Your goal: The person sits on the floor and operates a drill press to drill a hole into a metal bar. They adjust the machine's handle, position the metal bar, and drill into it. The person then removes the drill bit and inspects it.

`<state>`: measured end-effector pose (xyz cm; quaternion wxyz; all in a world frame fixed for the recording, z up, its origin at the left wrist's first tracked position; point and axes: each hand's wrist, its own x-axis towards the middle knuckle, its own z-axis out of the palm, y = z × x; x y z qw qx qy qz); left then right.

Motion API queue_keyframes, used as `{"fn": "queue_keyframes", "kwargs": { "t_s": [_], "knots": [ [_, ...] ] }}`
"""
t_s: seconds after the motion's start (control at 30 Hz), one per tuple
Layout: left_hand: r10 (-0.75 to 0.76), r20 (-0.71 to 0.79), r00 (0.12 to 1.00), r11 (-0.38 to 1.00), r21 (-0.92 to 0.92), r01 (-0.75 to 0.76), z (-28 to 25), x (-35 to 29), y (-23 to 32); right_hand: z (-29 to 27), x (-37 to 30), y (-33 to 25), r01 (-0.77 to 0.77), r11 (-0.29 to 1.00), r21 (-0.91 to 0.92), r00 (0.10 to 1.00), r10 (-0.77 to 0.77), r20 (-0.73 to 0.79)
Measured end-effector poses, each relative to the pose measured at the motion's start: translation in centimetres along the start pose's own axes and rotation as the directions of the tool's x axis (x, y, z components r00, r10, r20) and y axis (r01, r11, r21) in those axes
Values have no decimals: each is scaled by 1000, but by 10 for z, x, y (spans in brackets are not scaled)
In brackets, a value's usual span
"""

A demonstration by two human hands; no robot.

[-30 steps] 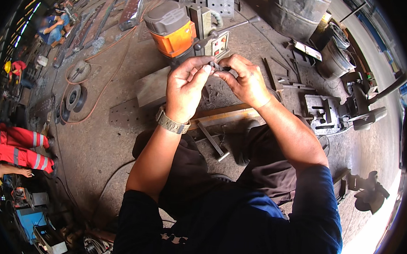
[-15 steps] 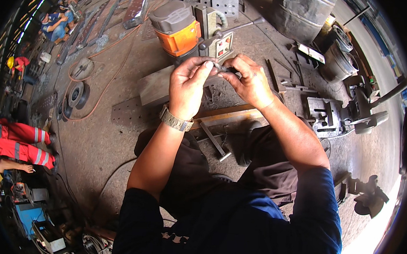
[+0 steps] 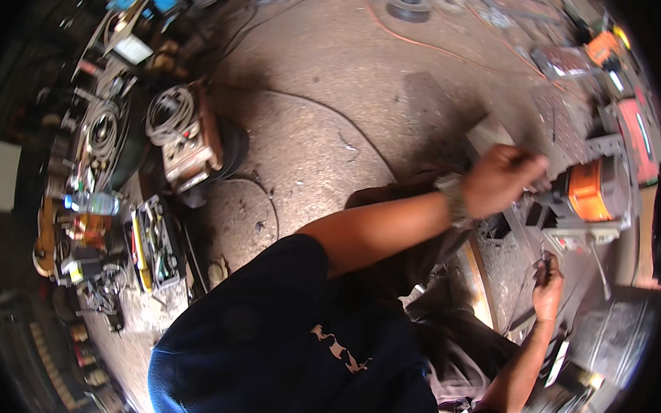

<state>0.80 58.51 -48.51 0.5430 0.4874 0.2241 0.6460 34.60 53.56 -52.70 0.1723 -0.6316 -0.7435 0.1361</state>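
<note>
My left hand (image 3: 500, 182), a wristwatch (image 3: 455, 201) on its wrist, is smeared by motion beside the orange and grey magnetic drill (image 3: 591, 190). Its fingers look bent, but whether they hold anything cannot be seen. Lower and nearer to me, my right hand (image 3: 548, 289) is closed, pinching a small, thin metal piece (image 3: 542, 252) that sticks up past the fingertips. Most of that piece is hidden in the fingers, so its kind is unclear. The drill's control panel (image 3: 579, 238) lies between the two hands, on their far right side.
A toolbox (image 3: 156, 246) full of hand tools stands at left. Above it are a boxy machine (image 3: 191, 162) and coiled cable (image 3: 172, 116). A dark cable (image 3: 328, 109) and an orange hose (image 3: 443, 54) cross the floor. At lower right stands a metal drum (image 3: 614, 337).
The view has swung to the left. My hands, together around a small dark part before, are now apart; the right one keeps a small metal piece. The drill now appears at far right.
</note>
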Motion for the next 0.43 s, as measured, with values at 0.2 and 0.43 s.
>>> {"fn": "queue_keyframes", "kwargs": {
  "t_s": [0.2,0.43],
  "knots": [
    [-129,-658,742,912,215,349,-234,-106,6,53,24,9,-18,1000,22,971,12,237],
    [-561,-548,620,-195,816,544,-418,-410,-155,90,60,14,0,1000,-2,951,1,311]
  ]
}}
